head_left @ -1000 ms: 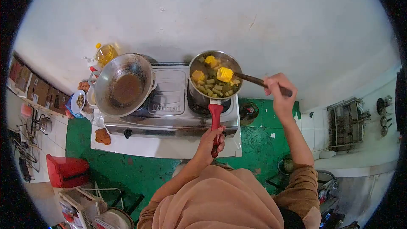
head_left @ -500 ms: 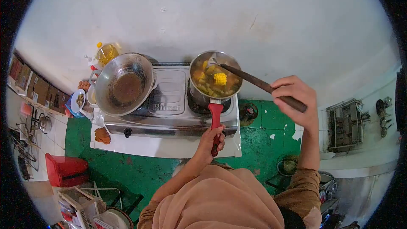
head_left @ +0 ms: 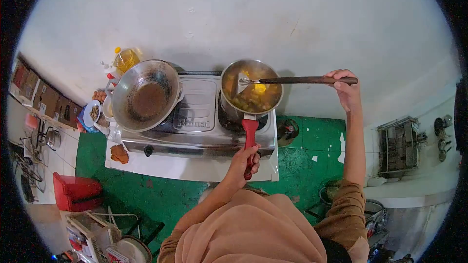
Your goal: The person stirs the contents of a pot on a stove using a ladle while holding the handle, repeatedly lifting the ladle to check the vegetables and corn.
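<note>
Head view: left hand (head_left: pixel 244 163) was clamped around the red handle (head_left: pixel 249 134) of the pot (head_left: pixel 238 113), which sat on the stove's (head_left: pixel 196 112) right side. Right hand (head_left: pixel 345 84) gripped the spatula (head_left: pixel 297 80) by its dark shaft; blade lay inside the pot's rim, near yellow corn (head_left: pixel 260 89). Wok (head_left: pixel 148 96) stood at left.

the pan (head_left: pixel 147 92) is blocking the left side of the stove (head_left: pixel 207 150), and the pot (head_left: pixel 233 109) is taking up the right; between them, the middle panel (head_left: pixel 196 104) is offering a bare lane. the red handle (head_left: pixel 250 135) is jutting toward the near side. the spatula (head_left: pixel 297 80) is crossing the pot's right rim. the wall (head_left: pixel 292 14) is closing off the far side.
</note>
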Available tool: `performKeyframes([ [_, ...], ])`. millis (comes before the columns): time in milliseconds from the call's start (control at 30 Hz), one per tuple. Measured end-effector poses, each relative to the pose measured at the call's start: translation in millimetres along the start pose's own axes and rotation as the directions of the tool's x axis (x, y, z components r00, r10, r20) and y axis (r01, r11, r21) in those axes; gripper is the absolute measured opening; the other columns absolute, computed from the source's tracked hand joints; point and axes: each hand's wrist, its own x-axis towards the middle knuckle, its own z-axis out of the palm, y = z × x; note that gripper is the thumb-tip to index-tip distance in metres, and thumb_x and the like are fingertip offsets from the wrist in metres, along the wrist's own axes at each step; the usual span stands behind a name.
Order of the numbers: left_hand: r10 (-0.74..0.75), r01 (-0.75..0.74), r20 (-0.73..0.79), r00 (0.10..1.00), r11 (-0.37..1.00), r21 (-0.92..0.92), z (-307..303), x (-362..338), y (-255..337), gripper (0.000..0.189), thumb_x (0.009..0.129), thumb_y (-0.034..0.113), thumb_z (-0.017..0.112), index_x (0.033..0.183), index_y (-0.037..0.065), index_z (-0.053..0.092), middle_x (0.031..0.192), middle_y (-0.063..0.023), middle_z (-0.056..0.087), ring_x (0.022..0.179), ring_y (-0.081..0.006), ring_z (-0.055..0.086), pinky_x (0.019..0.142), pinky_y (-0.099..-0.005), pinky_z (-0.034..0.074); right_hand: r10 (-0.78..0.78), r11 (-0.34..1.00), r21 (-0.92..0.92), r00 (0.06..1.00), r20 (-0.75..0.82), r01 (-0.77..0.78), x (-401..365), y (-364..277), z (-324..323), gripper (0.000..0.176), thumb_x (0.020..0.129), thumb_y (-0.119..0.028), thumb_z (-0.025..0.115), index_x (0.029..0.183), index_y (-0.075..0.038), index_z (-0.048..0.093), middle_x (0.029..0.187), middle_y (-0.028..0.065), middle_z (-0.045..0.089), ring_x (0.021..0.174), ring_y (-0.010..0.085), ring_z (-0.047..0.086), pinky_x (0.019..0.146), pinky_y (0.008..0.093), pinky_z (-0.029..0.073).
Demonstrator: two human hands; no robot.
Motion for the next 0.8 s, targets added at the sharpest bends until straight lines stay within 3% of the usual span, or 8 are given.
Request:
performKeyframes([
  [33, 0.004, -0.004, 0.004, 1.0, 1.0, -0.004, 0, 0, 0, 0.028, 0.086, 0.024, 0.057, 0.105, 0.006, 0.048, 0.064, -0.0015, 0.046, 0.044, -0.0108, 0.043, 0.037, -0.0219, 0.031, 0.024, 0.996, 0.087, 1.0, -0.008, -0.023, 1, 5, -4, 0.014, 0.071, 0.002, 0.065, 0.084, 0.0, 0.06, 0.097, 0.0175, 0.062, 0.093, 0.0281, 0.061, 0.083, 0.0416, 0.051],
  [133, 0.002, -0.002, -0.001, 1.0, 1.0, 0.001, -1, 1, 0, 0.029, 0.085, 0.025, 0.057, 0.106, 0.006, 0.047, 0.064, -0.0016, 0.046, 0.044, -0.0106, 0.043, 0.037, -0.0217, 0.031, 0.022, 0.993, 0.113, 0.999, -0.024, -0.019, 2, 16, -10, 0.014, 0.072, 0.001, 0.065, 0.084, 0.0, 0.059, 0.098, 0.0183, 0.062, 0.092, 0.0293, 0.061, 0.082, 0.0431, 0.052],
  [267, 0.004, -0.004, -0.009, 1.0, 1.0, -0.01, 1, 0, -1, 0.029, 0.086, 0.025, 0.057, 0.105, 0.006, 0.047, 0.064, -0.0014, 0.046, 0.044, -0.0102, 0.042, 0.037, -0.0216, 0.031, 0.028, 0.997, 0.077, 1.0, -0.009, -0.027, 5, 17, -4, 0.015, 0.071, 0.0, 0.066, 0.084, 0.0, 0.059, 0.097, 0.0183, 0.062, 0.092, 0.029, 0.061, 0.082, 0.0427, 0.052],
  [333, 0.018, -0.018, 0.013, 1.0, 1.0, 0.021, 0, 0, 0, 0.029, 0.086, 0.026, 0.057, 0.105, 0.006, 0.048, 0.064, -0.0014, 0.046, 0.043, -0.0099, 0.042, 0.037, -0.0214, 0.031, 0.075, 0.995, 0.065, 0.997, -0.017, -0.074, 6, 17, -3, 0.014, 0.07, -0.003, 0.065, 0.082, -0.003, 0.058, 0.095, 0.0138, 0.061, 0.093, 0.0268, 0.06, 0.082, 0.0403, 0.051],
  [800, 0.017, -0.017, -0.014, 1.0, 1.0, 0.006, -1, 0, -1, 0.029, 0.086, 0.026, 0.056, 0.106, 0.006, 0.049, 0.063, -0.0012, 0.047, 0.043, -0.0103, 0.043, 0.037, -0.0225, 0.033, 0.07, 0.986, 0.149, 0.996, 0.047, -0.076, 43, 37, -18, 0.019, 0.071, 0.001, 0.063, 0.087, 0.0, 0.055, 0.095, 0.0178, 0.062, 0.092, 0.0282, 0.061, 0.083, 0.0392, 0.051],
])
